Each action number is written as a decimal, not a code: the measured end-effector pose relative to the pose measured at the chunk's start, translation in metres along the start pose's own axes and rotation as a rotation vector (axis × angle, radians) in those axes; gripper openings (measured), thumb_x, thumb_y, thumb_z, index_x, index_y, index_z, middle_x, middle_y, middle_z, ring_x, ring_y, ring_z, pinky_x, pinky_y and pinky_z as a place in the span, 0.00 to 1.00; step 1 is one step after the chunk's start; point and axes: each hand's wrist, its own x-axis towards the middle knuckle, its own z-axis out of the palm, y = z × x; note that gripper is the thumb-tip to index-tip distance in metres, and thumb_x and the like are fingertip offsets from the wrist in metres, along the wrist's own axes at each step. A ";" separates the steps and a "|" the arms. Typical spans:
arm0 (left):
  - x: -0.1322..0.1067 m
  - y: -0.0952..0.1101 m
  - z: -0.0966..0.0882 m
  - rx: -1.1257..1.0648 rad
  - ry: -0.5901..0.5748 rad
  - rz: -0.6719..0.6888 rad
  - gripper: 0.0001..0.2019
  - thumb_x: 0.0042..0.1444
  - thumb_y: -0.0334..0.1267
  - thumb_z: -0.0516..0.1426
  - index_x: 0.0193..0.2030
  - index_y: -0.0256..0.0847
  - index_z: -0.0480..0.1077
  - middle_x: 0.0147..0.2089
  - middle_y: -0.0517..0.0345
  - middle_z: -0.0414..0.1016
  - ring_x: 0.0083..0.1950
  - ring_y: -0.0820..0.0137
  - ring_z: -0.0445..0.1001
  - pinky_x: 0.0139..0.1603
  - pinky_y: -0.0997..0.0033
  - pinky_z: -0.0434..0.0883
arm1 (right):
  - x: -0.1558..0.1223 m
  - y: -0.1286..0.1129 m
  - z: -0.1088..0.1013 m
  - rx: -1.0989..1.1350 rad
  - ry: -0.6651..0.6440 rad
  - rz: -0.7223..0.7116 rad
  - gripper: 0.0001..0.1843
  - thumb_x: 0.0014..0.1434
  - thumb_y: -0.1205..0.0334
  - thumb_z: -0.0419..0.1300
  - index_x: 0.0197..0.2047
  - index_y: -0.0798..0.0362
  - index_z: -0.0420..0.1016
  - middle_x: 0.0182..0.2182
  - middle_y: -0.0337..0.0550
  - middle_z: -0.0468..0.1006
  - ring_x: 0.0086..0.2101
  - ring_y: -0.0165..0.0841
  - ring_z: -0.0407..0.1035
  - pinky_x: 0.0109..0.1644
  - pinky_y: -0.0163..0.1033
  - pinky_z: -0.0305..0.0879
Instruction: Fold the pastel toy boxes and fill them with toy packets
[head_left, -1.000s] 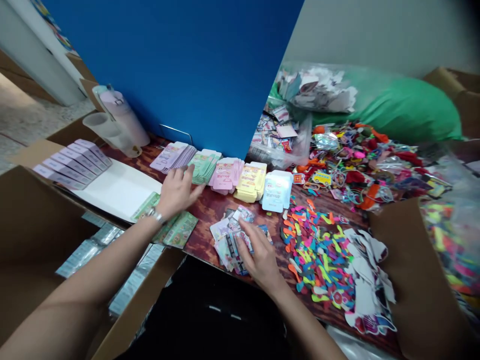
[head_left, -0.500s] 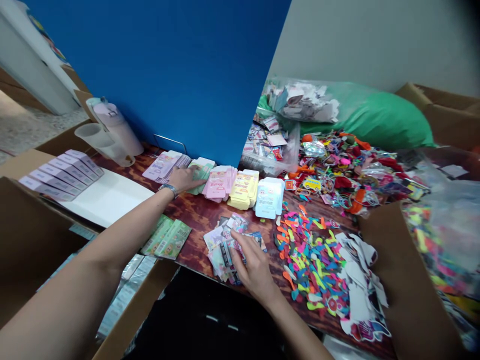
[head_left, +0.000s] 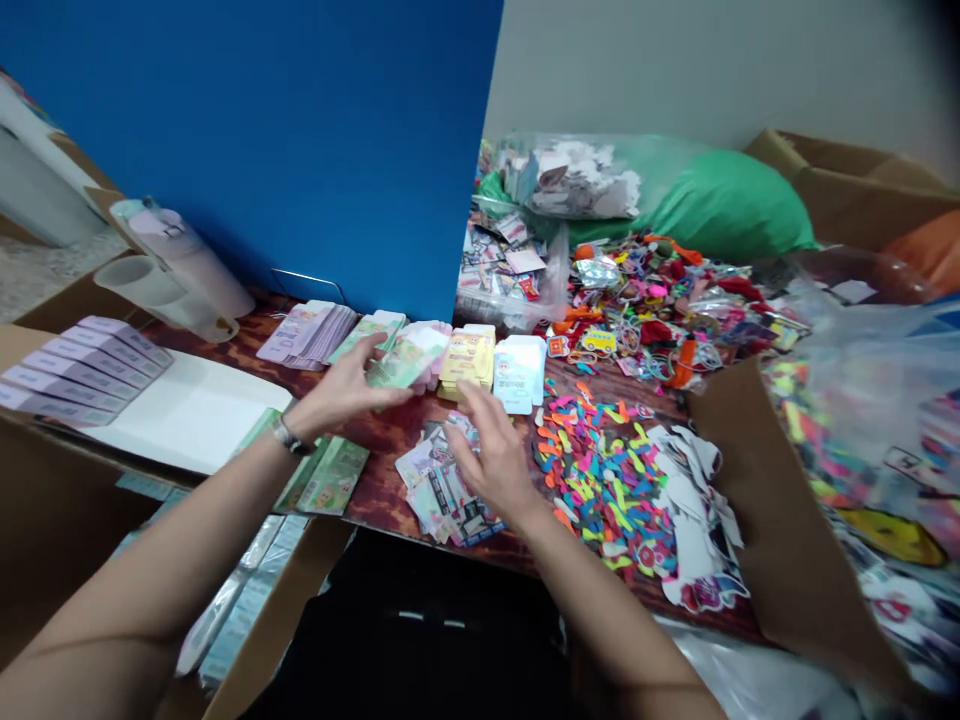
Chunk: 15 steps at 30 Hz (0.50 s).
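My left hand (head_left: pixel 343 388) grips a flat green carton (head_left: pixel 411 358) and holds it up, tilted, over the row of flat cartons. Behind it, the green stack (head_left: pixel 373 328) and the pink stack are partly covered. My right hand (head_left: pixel 496 458) has its fingers apart and holds nothing I can see. It hovers over the right part of a loose pile of printed cards (head_left: pixel 435 495), near the yellow carton stack (head_left: pixel 469 355). To the left of that pile, filled-looking green boxes (head_left: pixel 335 475) lie side by side, partly behind my left forearm.
A purple carton stack (head_left: pixel 307 333) and a light blue one (head_left: pixel 520 373) end the row. Loose balloons (head_left: pixel 600 470) and white cutouts (head_left: pixel 686 500) spread rightward beside a cardboard flap (head_left: pixel 780 520). Purple boxes (head_left: pixel 86 370), a bottle (head_left: pixel 191 260) and cups stand left.
My left hand has lifted a green carton off its stack and brought it rightward and nearer. My right hand has risen slightly from the card pile. The view has shifted right.
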 end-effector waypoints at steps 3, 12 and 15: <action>-0.033 0.027 0.022 0.109 0.164 0.272 0.51 0.47 0.55 0.64 0.72 0.34 0.47 0.63 0.36 0.62 0.64 0.48 0.65 0.62 0.48 0.66 | 0.014 0.003 0.003 -0.092 0.020 0.065 0.26 0.66 0.56 0.57 0.65 0.53 0.66 0.63 0.58 0.64 0.62 0.45 0.62 0.64 0.50 0.66; -0.053 0.030 0.080 0.400 0.371 0.409 0.52 0.55 0.52 0.60 0.74 0.28 0.33 0.60 0.29 0.63 0.57 0.45 0.67 0.54 0.47 0.69 | -0.001 0.021 0.012 0.443 -0.005 0.362 0.10 0.63 0.56 0.60 0.38 0.53 0.77 0.39 0.43 0.78 0.42 0.33 0.73 0.40 0.34 0.73; -0.053 0.033 0.085 0.420 0.359 0.403 0.53 0.54 0.56 0.60 0.73 0.25 0.37 0.55 0.30 0.67 0.54 0.45 0.69 0.51 0.48 0.70 | -0.002 0.024 0.011 0.533 -0.017 0.388 0.11 0.62 0.54 0.61 0.38 0.54 0.76 0.35 0.40 0.78 0.37 0.31 0.73 0.41 0.35 0.72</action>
